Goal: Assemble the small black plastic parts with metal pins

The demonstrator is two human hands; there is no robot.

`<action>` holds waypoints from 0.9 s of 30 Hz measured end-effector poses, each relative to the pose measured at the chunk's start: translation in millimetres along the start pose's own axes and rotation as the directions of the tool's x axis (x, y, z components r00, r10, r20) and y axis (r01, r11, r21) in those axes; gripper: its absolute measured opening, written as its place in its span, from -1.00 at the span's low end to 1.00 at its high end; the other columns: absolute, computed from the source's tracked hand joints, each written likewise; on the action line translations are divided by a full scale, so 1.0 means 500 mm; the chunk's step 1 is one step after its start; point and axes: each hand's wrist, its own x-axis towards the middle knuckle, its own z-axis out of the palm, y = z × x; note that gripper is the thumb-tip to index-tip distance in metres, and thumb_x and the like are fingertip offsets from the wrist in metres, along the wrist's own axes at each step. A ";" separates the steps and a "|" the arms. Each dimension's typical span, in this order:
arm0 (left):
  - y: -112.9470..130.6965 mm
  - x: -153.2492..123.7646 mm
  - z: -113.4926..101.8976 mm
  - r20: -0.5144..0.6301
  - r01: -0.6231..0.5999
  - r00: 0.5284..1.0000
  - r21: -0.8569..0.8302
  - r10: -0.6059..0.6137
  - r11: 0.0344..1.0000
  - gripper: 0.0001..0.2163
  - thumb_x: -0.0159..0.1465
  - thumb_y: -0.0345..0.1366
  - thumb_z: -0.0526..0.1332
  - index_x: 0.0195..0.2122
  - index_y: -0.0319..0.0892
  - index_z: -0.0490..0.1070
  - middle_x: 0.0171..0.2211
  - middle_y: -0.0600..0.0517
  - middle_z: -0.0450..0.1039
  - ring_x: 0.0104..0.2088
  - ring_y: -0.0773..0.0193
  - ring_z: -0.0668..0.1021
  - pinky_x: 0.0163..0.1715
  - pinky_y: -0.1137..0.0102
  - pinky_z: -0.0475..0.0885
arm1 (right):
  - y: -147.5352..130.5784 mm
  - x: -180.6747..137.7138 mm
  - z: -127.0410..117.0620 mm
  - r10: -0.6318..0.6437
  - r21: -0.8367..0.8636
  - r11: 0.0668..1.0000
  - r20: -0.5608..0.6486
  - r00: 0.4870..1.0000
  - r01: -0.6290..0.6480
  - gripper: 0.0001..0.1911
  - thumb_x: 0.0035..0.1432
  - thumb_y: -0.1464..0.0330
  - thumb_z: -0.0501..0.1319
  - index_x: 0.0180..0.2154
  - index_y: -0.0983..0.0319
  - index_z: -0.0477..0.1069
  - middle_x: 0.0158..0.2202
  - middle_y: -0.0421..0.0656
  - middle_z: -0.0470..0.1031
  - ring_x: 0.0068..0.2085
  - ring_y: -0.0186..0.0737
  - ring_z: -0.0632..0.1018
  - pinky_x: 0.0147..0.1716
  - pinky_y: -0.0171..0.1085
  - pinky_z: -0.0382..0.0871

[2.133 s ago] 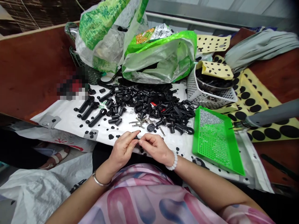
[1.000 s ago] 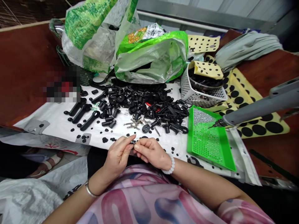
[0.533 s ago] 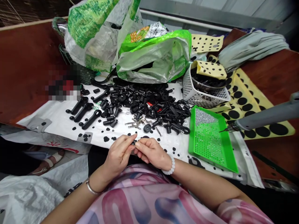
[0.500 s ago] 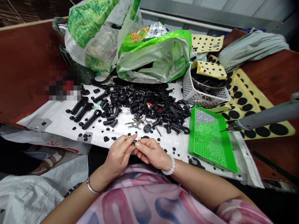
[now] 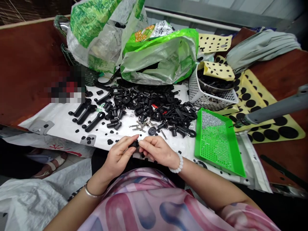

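Observation:
My left hand is closed, with a small black plastic part between its thumb and fingers. Opposite it, my right hand pinches thumb to forefinger right at the part's end; whatever lies in that pinch is too small and covered to name. Just beyond my hands are small metal strips, a round black knob and a large heap of loose black plastic parts. Several black handle-shaped pieces lie to the left on the white sheet.
To the right stand a green tray of tiny silvery pieces and a grey electric screwdriver pointing over it. Behind are a white basket and green-white plastic bags. Yellow sheets with black dots spread at the right.
Both hands have risen slightly away from my body. More of the black part shows between them now, as the left fingers have shifted around it.

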 end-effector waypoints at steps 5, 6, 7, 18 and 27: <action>0.004 -0.009 0.010 -0.001 0.270 0.957 -0.355 -0.289 0.895 -0.65 0.24 -0.28 0.13 0.05 -0.17 0.31 -0.12 -0.06 0.43 -0.21 0.28 0.51 -0.20 0.38 0.46 | 0.000 -0.011 -0.008 -0.367 -0.365 0.881 -0.124 0.922 0.301 -0.82 0.16 0.30 0.14 -0.32 0.29 0.40 -0.45 -0.19 0.37 -0.48 -0.41 0.37 -0.51 -0.41 0.26; 0.006 -0.009 0.012 0.007 0.286 0.951 -0.402 -0.309 0.870 -0.66 0.23 -0.27 0.14 0.04 -0.18 0.31 -0.14 -0.06 0.44 -0.23 0.29 0.51 -0.21 0.39 0.47 | 0.000 -0.012 -0.009 -0.438 -0.435 0.827 -0.099 0.893 0.357 -0.84 0.16 0.33 0.15 -0.27 0.28 0.39 -0.40 -0.17 0.39 -0.44 -0.38 0.39 -0.47 -0.39 0.28; 0.008 -0.008 0.014 0.012 0.290 0.948 -0.433 -0.317 0.853 -0.66 0.22 -0.27 0.15 0.03 -0.19 0.32 -0.17 -0.06 0.46 -0.24 0.30 0.52 -0.22 0.40 0.47 | -0.001 -0.013 -0.009 -0.495 -0.494 0.768 -0.054 0.867 0.408 -0.85 0.17 0.36 0.14 -0.23 0.27 0.39 -0.37 -0.14 0.40 -0.40 -0.35 0.42 -0.43 -0.37 0.31; 0.017 0.002 0.022 -0.014 0.336 0.917 -0.513 -0.399 0.790 -0.78 0.10 -0.24 0.28 -0.28 -0.26 0.40 -0.45 0.01 0.49 -0.45 0.32 0.55 -0.38 0.41 0.49 | 0.023 -0.011 -0.007 -0.606 -0.616 0.623 0.012 0.796 0.483 -0.86 0.22 0.41 0.07 -0.33 0.27 0.38 -0.44 -0.13 0.41 -0.41 -0.31 0.42 -0.40 -0.34 0.31; -0.009 -0.014 0.032 -0.147 0.072 0.986 -0.074 -0.082 0.995 -0.86 0.19 -0.35 0.18 -0.21 -0.19 0.39 -0.27 -0.02 0.49 -0.26 0.28 0.54 -0.24 0.39 0.47 | 0.046 -0.017 0.009 -0.413 -0.508 0.817 -0.183 0.892 0.273 -0.79 0.20 0.30 0.09 -0.44 0.24 0.36 -0.52 -0.21 0.36 -0.47 -0.34 0.38 -0.44 -0.35 0.27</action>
